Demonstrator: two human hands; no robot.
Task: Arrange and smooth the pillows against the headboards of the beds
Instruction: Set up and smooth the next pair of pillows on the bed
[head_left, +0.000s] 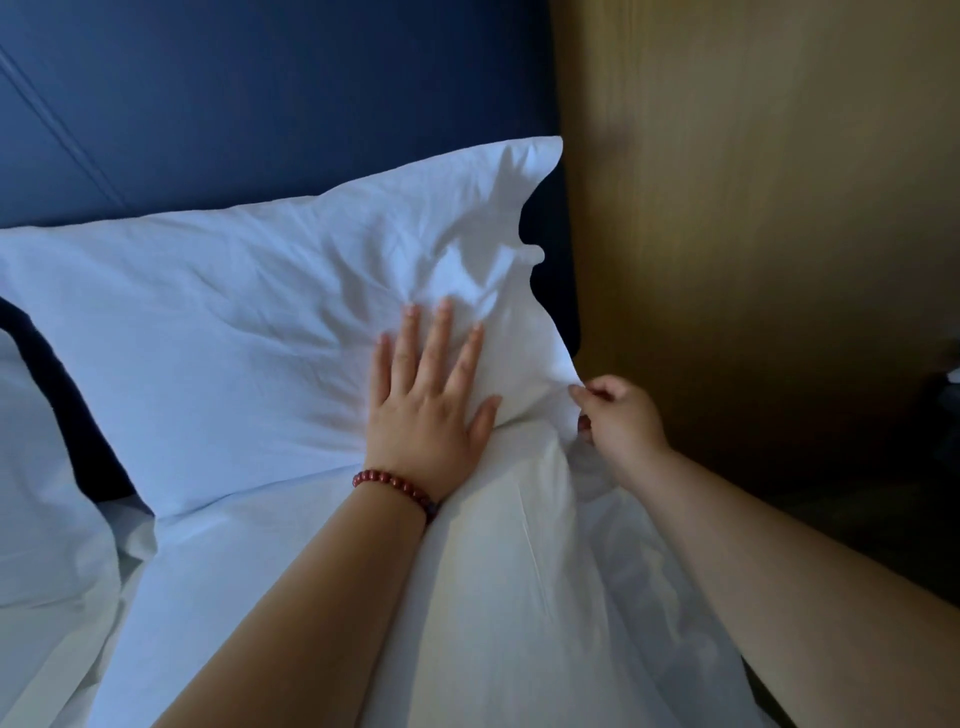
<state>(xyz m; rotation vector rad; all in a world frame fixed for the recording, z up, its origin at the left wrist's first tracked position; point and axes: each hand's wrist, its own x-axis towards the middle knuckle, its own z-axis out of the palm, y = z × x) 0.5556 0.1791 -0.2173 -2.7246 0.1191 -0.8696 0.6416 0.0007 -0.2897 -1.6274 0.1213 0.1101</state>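
Two white pillows show. At the far left, the second pillow (47, 493) is cut off by the frame edge, so only its right part is visible. A dark gap separates it from the main pillow (234, 332), which leans against the dark blue headboard (260, 93) and fills the middle of the view; its right side is creased and its far right corner stands up in a point. Below both pillows lies the white bed sheet (493, 597), rumpled toward the right.

Two hands are in view. The left hand (428, 405), with one red bead bracelet (397, 486) at the wrist, lies flat on the pillow's near right part, fingers (439, 338) spread and released, palm pressing the cloth. Just to its right, the right hand (621, 415) is clenched, pinching the pillow's near right corner between thumb and fingertips; how much fabric is gathered inside the grip cannot be made out.

Farther right stands a wooden panel (753, 208), blurred. Below it the area is dark, and the things at the right edge are too dim to tell.
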